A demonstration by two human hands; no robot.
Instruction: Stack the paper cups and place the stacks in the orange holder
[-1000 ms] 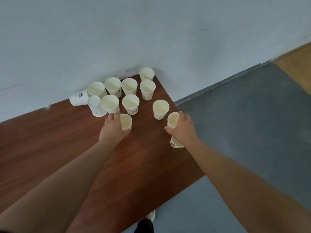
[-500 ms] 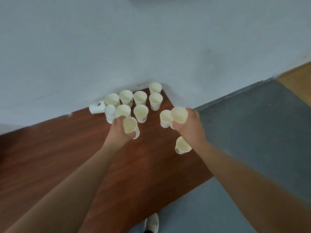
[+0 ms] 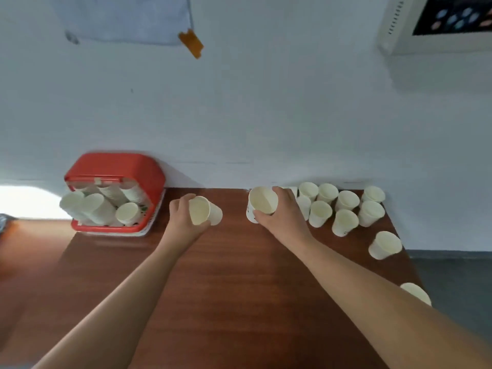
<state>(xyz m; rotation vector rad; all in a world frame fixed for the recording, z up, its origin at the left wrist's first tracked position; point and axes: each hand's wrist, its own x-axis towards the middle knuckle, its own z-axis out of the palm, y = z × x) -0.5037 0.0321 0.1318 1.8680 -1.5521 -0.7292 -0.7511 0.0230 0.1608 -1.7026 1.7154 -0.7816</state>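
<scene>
My left hand (image 3: 183,219) grips a white paper cup (image 3: 204,210) lifted off the brown table (image 3: 234,288), its mouth tilted toward me. My right hand (image 3: 282,214) grips another paper cup (image 3: 262,202) just right of it, also raised and tilted. The orange holder (image 3: 117,166) stands at the table's far left against the wall, with stacks of cups (image 3: 98,206) leaning in it. Several loose cups (image 3: 346,206) stand upright in a cluster at the far right. One more cup (image 3: 384,245) stands nearer the right edge, and another (image 3: 416,292) shows beside my right forearm.
A white wall (image 3: 266,115) runs along the table's far side. A paper sheet with orange tape (image 3: 190,43) hangs on it, and a framed screen (image 3: 439,22) is at top right. Grey floor (image 3: 458,283) lies beyond the table's right edge.
Both hands have lifted their cups and moved left, away from the cluster. The view has swung left and up, bringing the orange holder into sight.
</scene>
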